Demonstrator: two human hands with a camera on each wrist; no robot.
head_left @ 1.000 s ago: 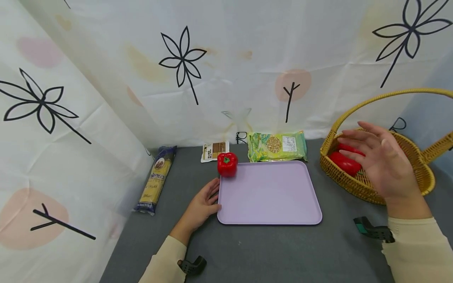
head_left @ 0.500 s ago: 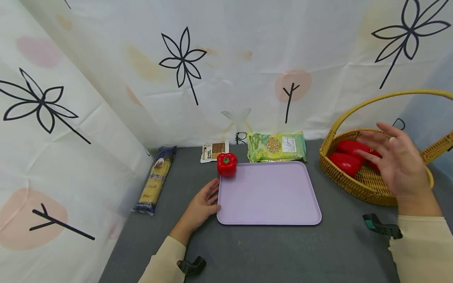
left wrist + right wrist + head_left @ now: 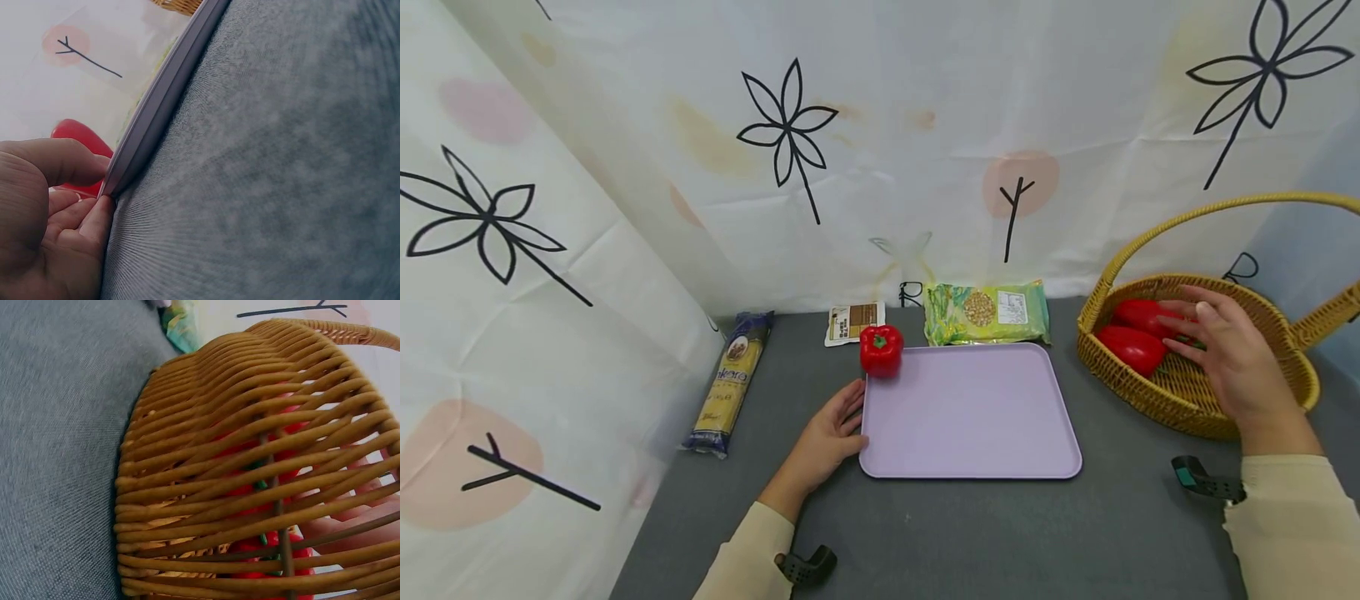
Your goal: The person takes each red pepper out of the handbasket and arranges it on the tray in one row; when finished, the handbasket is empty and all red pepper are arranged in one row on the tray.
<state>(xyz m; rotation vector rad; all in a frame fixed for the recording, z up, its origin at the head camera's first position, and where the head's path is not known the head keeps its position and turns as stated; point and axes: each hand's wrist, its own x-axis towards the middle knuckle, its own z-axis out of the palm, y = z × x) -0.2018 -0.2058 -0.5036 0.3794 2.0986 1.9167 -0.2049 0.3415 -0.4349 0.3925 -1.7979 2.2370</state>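
Note:
My left hand [image 3: 823, 437] touches the left edge of the lilac tray [image 3: 970, 412], its thumb near the front corner. In the left wrist view, thumb and fingertips meet the tray's rim [image 3: 147, 115]. A red bell pepper [image 3: 882, 351] stands at the tray's back left corner. My right hand [image 3: 1243, 358] is inside the wicker basket [image 3: 1183, 412], fingers parted and slightly bent at a red pepper they partly cover. Two more red peppers [image 3: 1133, 349] lie left of it. Through the basket weave [image 3: 206, 450], the right wrist view shows fingers beside red peppers; contact is unclear.
Behind the tray lie a green and yellow packet [image 3: 987, 312] and a small brown and white packet [image 3: 855, 322]. A blue and yellow pasta bag [image 3: 730, 383] lies at the left. The basket's tall handle [image 3: 1232, 200] arches above its bowl.
My right hand first shifted right over the basket, uncovering red peppers, then lowered with its fingers at the right-hand one. My left hand and the tray stay in place.

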